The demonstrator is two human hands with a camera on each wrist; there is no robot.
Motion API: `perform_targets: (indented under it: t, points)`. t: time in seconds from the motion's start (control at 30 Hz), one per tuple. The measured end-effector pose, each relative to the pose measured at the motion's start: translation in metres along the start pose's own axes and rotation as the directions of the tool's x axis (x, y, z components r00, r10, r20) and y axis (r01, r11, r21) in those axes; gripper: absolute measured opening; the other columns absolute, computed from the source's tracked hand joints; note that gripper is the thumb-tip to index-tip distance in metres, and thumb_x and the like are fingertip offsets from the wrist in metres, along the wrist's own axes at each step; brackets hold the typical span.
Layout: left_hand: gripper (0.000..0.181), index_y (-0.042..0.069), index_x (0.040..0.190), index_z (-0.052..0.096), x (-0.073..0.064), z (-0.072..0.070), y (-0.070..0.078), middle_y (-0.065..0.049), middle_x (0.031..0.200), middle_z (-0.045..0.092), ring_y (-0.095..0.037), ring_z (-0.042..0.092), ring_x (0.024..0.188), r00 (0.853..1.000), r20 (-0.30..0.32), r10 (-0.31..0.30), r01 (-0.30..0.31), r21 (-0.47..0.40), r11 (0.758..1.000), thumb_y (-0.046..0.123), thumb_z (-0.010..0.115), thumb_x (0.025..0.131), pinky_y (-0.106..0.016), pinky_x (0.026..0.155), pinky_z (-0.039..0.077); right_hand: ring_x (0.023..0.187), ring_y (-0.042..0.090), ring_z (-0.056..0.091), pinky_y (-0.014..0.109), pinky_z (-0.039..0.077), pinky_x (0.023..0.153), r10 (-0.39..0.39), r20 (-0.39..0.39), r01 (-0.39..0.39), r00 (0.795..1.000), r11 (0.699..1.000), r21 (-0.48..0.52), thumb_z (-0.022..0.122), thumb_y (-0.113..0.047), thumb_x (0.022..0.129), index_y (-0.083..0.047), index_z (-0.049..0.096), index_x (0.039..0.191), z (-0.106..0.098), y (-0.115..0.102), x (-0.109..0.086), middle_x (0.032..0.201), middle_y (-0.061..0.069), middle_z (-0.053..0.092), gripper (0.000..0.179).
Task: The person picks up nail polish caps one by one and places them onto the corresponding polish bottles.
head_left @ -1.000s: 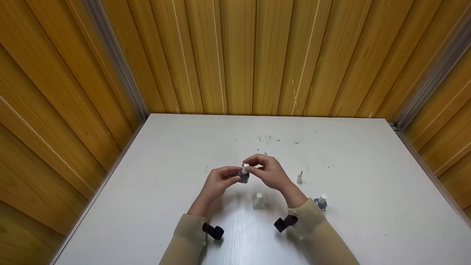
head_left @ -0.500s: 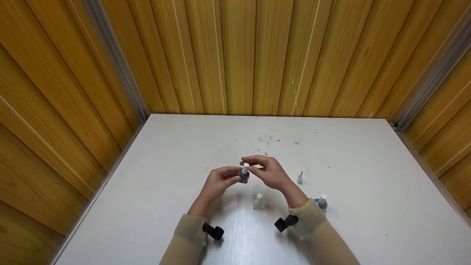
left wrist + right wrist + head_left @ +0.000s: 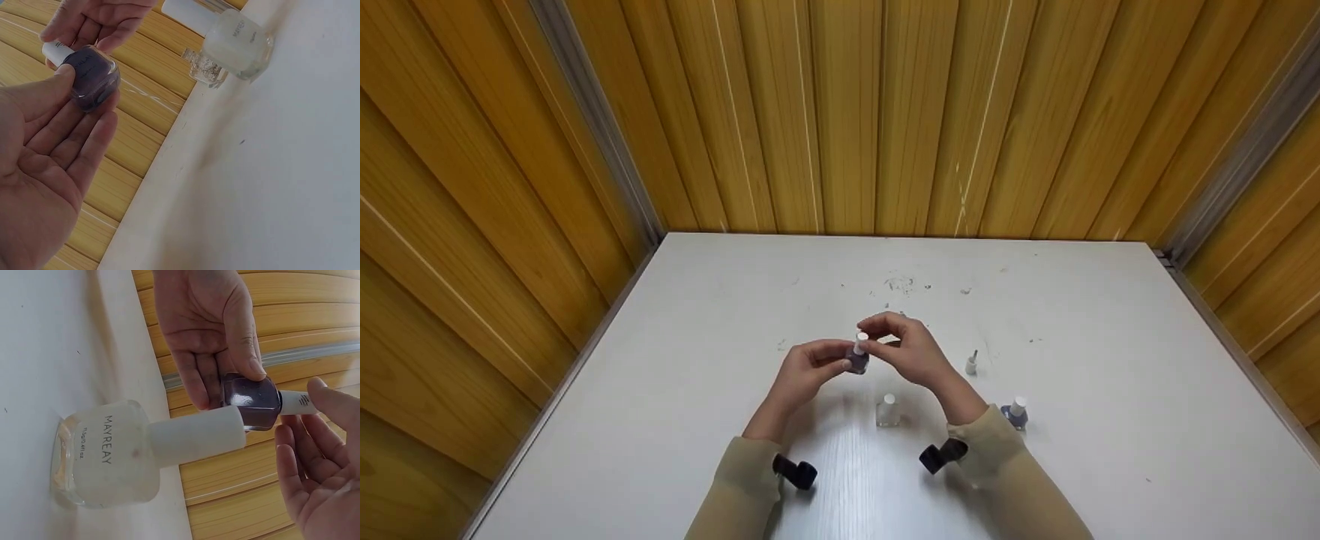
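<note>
Head view: here's the left hand gripping the purple bottle above the desk, the right hand pinching its white cap; if that cap gives suddenly, the bottle could jerk free. Left wrist view: a glittery bottle (its neck looks bare) might spill if knocked. Right wrist view: the clear bottle stands close by, and any low, careless sweep could topple it.

Left hand grips a dark purple bottle — right hand pinches its white cap. In the foreground, a milky bottle lettered MAYREAY, also white-capped, stands on the white table — yellow wood-grain panels behind.
</note>
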State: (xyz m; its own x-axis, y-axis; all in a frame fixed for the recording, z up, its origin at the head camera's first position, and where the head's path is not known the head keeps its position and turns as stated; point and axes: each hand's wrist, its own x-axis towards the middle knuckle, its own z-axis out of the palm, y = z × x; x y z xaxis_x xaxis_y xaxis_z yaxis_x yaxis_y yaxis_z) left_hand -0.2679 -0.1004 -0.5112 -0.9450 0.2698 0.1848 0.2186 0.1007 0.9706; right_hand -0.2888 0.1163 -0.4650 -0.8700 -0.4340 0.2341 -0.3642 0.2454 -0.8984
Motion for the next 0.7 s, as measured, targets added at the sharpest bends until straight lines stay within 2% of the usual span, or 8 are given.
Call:
perform_targets:
  t: [0.1,0.23,0.37,0.57,0.7]
  points:
    - [0.03,0.0,0.124,0.072,0.0001,-0.0005,0.0002,-0.018,0.118,0.075,-0.023,0.075,0.107,1.0,-0.008,-0.005,0.006,0.017,1.0,0.011,0.072,0.096,-0.027,0.093,0.06,0.119,0.032,0.067,0.025,0.058,0.09,-0.02,0.036,0.02,0.999,1.0,0.011,0.067,-0.018,0.101,-0.007,0.069,0.13,-0.0024,-0.0011,-0.0003,0.126,0.015,0.072,0.031]
    - [0.029,-0.001,0.123,0.071,0.001,-0.0007,-0.0004,-0.019,0.118,0.075,-0.023,0.075,0.107,1.0,-0.007,-0.005,0.006,0.012,1.0,0.01,0.072,0.096,-0.028,0.093,0.061,0.122,0.035,0.066,0.022,0.057,0.09,-0.042,0.065,0.041,0.997,0.999,0.015,0.063,-0.014,0.103,-0.005,0.07,0.129,-0.004,-0.0024,-0.0003,0.128,0.016,0.072,0.029]
    - [0.029,-0.002,0.122,0.072,0.0011,-0.0008,0.0009,-0.02,0.118,0.075,-0.021,0.075,0.105,1.0,-0.007,-0.001,0.001,-0.004,1.0,0.008,0.073,0.095,-0.028,0.092,0.061,0.114,0.031,0.069,0.021,0.058,0.087,-0.042,0.044,0.042,0.998,0.999,0.001,0.066,-0.016,0.101,-0.005,0.073,0.122,-0.0028,-0.0028,0.0004,0.121,0.015,0.074,0.024]
    - [0.029,-0.002,0.122,0.072,0.0016,-0.0008,0.0016,-0.021,0.117,0.075,-0.019,0.075,0.104,1.0,0.006,0.009,-0.009,-0.017,1.0,0.007,0.073,0.095,-0.027,0.092,0.061,0.102,0.023,0.068,0.024,0.059,0.083,-0.005,-0.018,0.005,1.0,1.0,0.005,0.076,-0.018,0.094,-0.007,0.073,0.107,-0.0008,-0.0012,0.002,0.106,0.013,0.073,0.018]
    - [0.028,-0.002,0.123,0.071,0.0015,-0.001,0.0024,-0.02,0.118,0.075,-0.021,0.076,0.104,1.0,0.012,0.011,-0.011,-0.018,1.0,0.007,0.071,0.096,-0.029,0.093,0.061,0.109,0.026,0.068,0.027,0.059,0.087,-0.005,0.0,0.005,1.0,1.0,-0.015,0.073,-0.021,0.097,-0.007,0.071,0.116,-0.0021,0.0002,0.0022,0.114,0.012,0.073,0.024]
